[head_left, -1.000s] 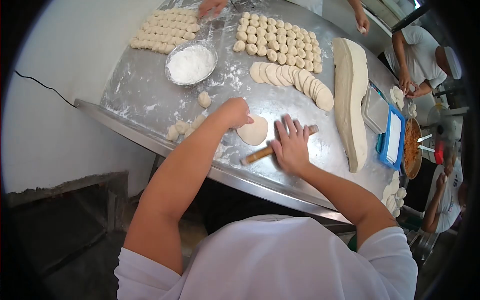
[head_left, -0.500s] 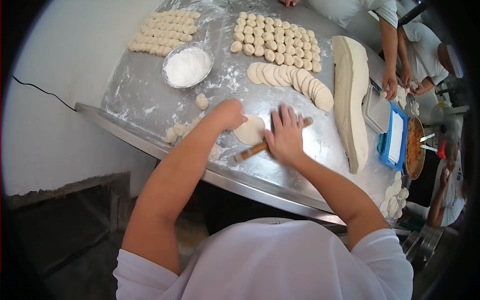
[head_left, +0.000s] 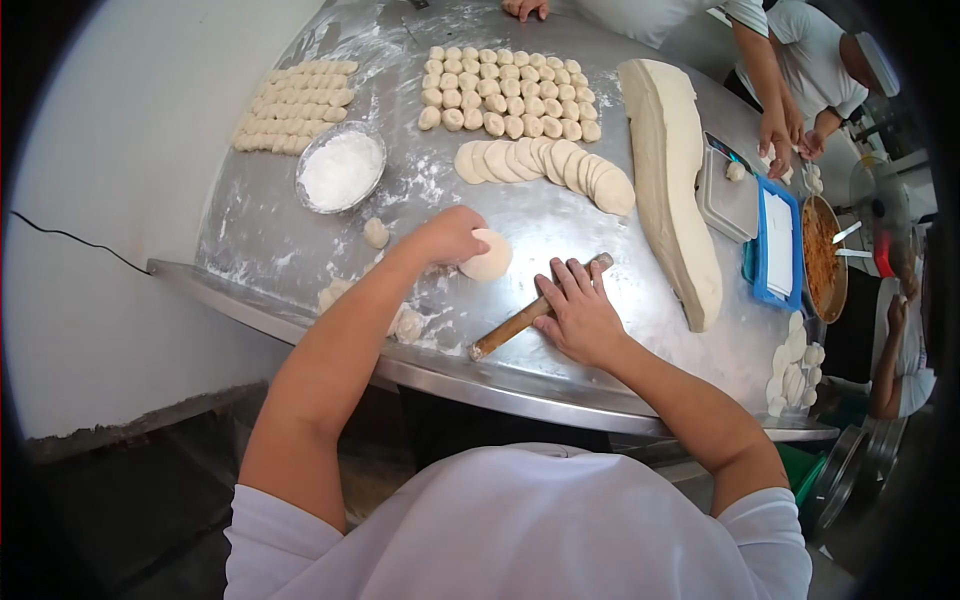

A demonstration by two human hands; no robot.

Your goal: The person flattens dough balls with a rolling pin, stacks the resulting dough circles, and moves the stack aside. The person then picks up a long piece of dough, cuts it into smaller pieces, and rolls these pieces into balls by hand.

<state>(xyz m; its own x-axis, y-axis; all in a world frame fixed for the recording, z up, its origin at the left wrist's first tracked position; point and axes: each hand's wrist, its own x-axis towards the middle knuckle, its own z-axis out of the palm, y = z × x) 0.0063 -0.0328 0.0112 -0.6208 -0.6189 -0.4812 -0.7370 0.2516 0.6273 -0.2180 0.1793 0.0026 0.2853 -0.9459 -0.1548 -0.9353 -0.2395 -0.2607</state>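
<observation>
My left hand is closed on the left edge of a thin, round dough wrapper; its fingertips are partly hidden. To the right, a wooden rolling pin lies slantwise on the metal table, apart from the wrapper. My right hand rests across the pin's upper half, palm down, with its fingers spread and not wrapped round it. A small dough ball sits left of my left hand. More dough pieces lie beside and partly behind my left forearm.
A bowl of flour stands left, near rows of dough pieces. Beyond are dough balls, overlapping wrappers and a long dough slab. At right are a scale, blue tray, filling pan and co-workers' hands.
The rolling pin has come off the wrapper, down and right, with my right hand on it. My left hand stays at the wrapper's edge. The whole view has shifted somewhat.
</observation>
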